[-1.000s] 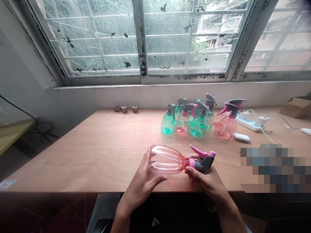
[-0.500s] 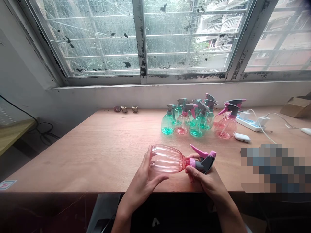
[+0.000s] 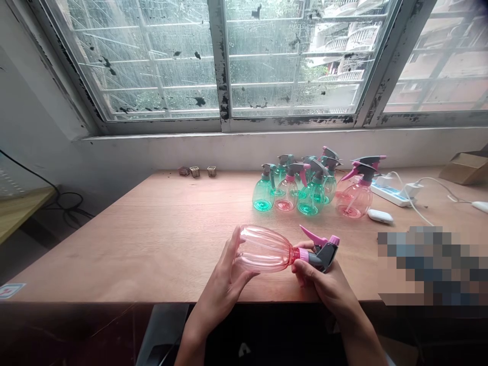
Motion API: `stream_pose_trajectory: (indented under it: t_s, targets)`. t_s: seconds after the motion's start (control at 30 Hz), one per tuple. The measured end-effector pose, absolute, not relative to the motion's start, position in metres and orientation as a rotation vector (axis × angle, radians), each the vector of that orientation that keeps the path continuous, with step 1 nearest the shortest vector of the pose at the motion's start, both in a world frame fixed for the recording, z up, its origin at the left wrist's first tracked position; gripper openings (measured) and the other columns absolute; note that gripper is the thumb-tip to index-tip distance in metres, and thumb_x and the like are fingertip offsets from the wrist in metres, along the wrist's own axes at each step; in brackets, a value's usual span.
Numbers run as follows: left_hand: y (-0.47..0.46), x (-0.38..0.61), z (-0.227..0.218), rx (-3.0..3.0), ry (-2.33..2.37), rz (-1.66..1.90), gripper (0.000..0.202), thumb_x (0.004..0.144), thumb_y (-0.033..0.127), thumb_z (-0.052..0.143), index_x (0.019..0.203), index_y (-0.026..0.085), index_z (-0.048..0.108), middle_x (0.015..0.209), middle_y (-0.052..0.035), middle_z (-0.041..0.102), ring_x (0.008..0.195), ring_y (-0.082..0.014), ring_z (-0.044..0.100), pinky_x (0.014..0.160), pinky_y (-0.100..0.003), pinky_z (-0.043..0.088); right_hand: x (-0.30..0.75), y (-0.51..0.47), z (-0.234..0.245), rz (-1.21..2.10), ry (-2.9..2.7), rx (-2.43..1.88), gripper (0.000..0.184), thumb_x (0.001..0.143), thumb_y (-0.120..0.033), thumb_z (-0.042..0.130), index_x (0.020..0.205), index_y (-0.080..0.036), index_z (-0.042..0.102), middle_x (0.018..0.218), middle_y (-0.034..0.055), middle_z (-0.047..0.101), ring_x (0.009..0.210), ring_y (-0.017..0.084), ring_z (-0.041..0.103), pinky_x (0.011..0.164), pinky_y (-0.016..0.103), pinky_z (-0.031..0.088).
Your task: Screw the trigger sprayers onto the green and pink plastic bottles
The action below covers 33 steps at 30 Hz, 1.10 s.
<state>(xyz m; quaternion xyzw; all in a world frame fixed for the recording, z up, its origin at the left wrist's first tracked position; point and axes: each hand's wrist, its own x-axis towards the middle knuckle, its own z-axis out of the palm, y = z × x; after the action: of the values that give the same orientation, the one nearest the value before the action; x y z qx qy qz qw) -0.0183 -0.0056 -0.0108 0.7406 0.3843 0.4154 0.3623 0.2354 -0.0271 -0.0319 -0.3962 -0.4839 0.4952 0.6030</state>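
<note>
A clear pink spray bottle lies sideways in the air above the front of the table, its base to the left. My left hand cups the base end, thumb below and fingers behind. At the neck, my right hand pinches the pink collar with thumb and fingers. The dark grey spray head with its pink trigger points up and right, the trigger uppermost. Some fingers of both hands are hidden behind the bottle.
Several green and pink spray bottles stand at the back of the table, with another pink bottle to their right. Further right are a white power strip, a white oval object, cables and a cardboard box. Small cubes sit back left.
The bottle has shifted very slightly right and tilted a little. My left thumb has drawn in closer to its underside. My right hand keeps its hold at the neck.
</note>
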Motion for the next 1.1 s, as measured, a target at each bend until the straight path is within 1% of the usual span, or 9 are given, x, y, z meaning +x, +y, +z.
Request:
stream_pose_trajectory:
  t_s: [0.13,0.2,0.3,0.4,0.6,0.77,0.97,1.03,1.1]
  targets:
    - [-0.0074,-0.0181,-0.0085,1.892,1.020,1.027,0.094,0.099,0.042,0.073,0.168,0.046,0.009,0.172,-0.0041,0.034,0.151,-0.0328,0.045,0.126,-0.053,0.037,0.2352,-0.0292,-0.0288,1.142,-1.164,-0.948,0.034,0.091,-0.043,0.083,0.111,-0.021,0.066,0.063,-0.0028,0.066,0.054,0.015,0.057,0.055,0.028,0.044]
    - [-0.0080,-0.0184,-0.0057,1.869,1.033,1.009,0.096,0.097,0.045,0.076,0.169,0.041,0.012,0.173,-0.0059,0.032,0.155,-0.0339,0.038,0.129,-0.052,0.033,0.2346,-0.0306,-0.0264,1.140,-1.180,-0.967,0.035,0.091,-0.043,0.083,0.113,-0.020,0.068,0.062,-0.0030,0.064,0.055,0.016,0.057,0.056,0.029,0.044]
    - [-0.0073,-0.0188,-0.0033,1.833,1.009,1.010,0.088,0.098,0.047,0.074,0.168,0.037,0.022,0.173,-0.0063,0.033,0.158,-0.0335,0.033,0.131,-0.049,0.030,0.2335,-0.0323,-0.0244,1.159,-1.147,-0.971,0.038,0.088,-0.043,0.086,0.114,-0.021,0.069,0.064,-0.0027,0.065,0.055,0.016,0.056,0.055,0.029,0.043]
    - [-0.0051,-0.0188,-0.0056,1.830,0.988,1.031,0.084,0.098,0.045,0.074,0.167,0.039,0.025,0.172,-0.0042,0.034,0.158,-0.0324,0.035,0.130,-0.048,0.033,0.2333,-0.0320,-0.0259,1.160,-1.126,-0.975,0.038,0.087,-0.042,0.086,0.113,-0.021,0.069,0.065,-0.0028,0.065,0.054,0.015,0.057,0.055,0.029,0.043]
    - [-0.0050,-0.0180,-0.0115,1.874,0.986,1.077,0.082,0.103,0.037,0.068,0.166,0.049,0.017,0.175,-0.0004,0.028,0.154,-0.0310,0.041,0.127,-0.051,0.037,0.2347,-0.0274,-0.0321,1.156,-1.110,-0.933,0.035,0.088,-0.044,0.085,0.107,-0.022,0.066,0.067,-0.0014,0.070,0.054,0.015,0.059,0.054,0.027,0.044]
    - [-0.0081,-0.0184,-0.0082,1.889,1.028,1.013,0.098,0.096,0.043,0.077,0.168,0.045,0.011,0.174,-0.0032,0.030,0.155,-0.0335,0.039,0.128,-0.052,0.036,0.2344,-0.0296,-0.0285,1.170,-1.127,-0.936,0.034,0.088,-0.042,0.086,0.107,-0.022,0.067,0.069,-0.0017,0.070,0.053,0.014,0.058,0.053,0.026,0.044]
    - [-0.0058,-0.0200,-0.0068,1.828,0.988,0.999,0.082,0.098,0.047,0.073,0.166,0.039,0.027,0.169,-0.0059,0.038,0.149,-0.0332,0.046,0.125,-0.047,0.041,0.2358,-0.0306,-0.0277,1.135,-1.182,-0.983,0.037,0.089,-0.043,0.085,0.112,-0.022,0.067,0.061,-0.0033,0.066,0.054,0.016,0.059,0.055,0.028,0.046]
    - [-0.0044,-0.0200,-0.0077,1.839,0.979,1.018,0.082,0.098,0.046,0.074,0.166,0.040,0.028,0.169,-0.0054,0.037,0.149,-0.0335,0.047,0.124,-0.047,0.043,0.2360,-0.0297,-0.0289,1.134,-1.173,-0.974,0.036,0.089,-0.043,0.085,0.111,-0.021,0.067,0.063,-0.0029,0.067,0.054,0.015,0.059,0.055,0.028,0.046]
    - [-0.0036,-0.0195,-0.0088,1.859,0.968,1.046,0.085,0.098,0.044,0.075,0.166,0.043,0.024,0.170,-0.0035,0.036,0.151,-0.0335,0.044,0.124,-0.048,0.043,0.2359,-0.0286,-0.0306,1.140,-1.148,-0.958,0.035,0.089,-0.042,0.086,0.110,-0.021,0.067,0.066,-0.0023,0.068,0.053,0.014,0.059,0.054,0.027,0.046]
